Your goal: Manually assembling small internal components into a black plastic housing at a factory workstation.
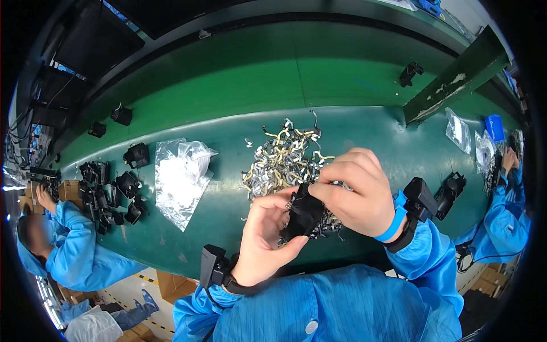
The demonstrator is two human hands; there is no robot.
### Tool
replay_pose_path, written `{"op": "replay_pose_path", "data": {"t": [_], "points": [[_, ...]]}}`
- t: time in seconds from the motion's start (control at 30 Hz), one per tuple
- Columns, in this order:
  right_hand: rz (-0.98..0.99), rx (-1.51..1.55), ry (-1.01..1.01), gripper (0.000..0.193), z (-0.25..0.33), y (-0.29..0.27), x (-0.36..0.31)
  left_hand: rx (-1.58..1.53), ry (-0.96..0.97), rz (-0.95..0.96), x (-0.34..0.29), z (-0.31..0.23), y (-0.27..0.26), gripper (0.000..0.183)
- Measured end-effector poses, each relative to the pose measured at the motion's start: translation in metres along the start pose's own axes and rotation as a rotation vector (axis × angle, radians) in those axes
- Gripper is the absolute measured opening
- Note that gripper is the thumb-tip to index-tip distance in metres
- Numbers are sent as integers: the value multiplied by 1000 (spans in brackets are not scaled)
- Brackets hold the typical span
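Note:
A black plastic housing (305, 215) is held in my left hand (263, 239), thumb along its lower edge and fingers around its far left side. Over the housing's upper right edge, my right hand (356, 194) is closed in a pinch; what lies between its fingertips is hidden. Just beyond and partly beneath both hands spreads a pile of small cables (279, 162) with white, yellow, grey and black pieces. Both wrists wear black straps with box-shaped devices, and the right one also has a blue band.
A clear plastic bag (181, 179) with white contents lies left of the pile, beside several black housings (117, 191). Another black part (450, 195) rests to the right. A green post (456, 80) rises at the back right. Co-workers in blue sit on both sides.

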State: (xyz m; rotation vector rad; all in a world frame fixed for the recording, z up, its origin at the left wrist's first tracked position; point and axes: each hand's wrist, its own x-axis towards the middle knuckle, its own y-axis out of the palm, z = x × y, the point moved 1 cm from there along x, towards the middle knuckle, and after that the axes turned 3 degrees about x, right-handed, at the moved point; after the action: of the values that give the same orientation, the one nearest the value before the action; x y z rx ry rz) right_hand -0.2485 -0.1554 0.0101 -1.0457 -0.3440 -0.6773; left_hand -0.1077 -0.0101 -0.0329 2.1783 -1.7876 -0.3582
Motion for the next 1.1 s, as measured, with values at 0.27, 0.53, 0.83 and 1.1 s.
{"op": "replay_pose_path", "data": {"t": [0.27,0.53,0.83,1.1], "points": [[86,249,172,25,11,1,-7,124,48,-5,0,-1,-8,57],[-135,860,623,32,29,31,-25,520,202,11,5,-7,-10,54],[-58,795,504,28,24,35,-28,228,55,-138,6,-9,-12,17],[46,679,398,26,14,30,-24,419,-41,-81,10,-29,-18,6]]}}
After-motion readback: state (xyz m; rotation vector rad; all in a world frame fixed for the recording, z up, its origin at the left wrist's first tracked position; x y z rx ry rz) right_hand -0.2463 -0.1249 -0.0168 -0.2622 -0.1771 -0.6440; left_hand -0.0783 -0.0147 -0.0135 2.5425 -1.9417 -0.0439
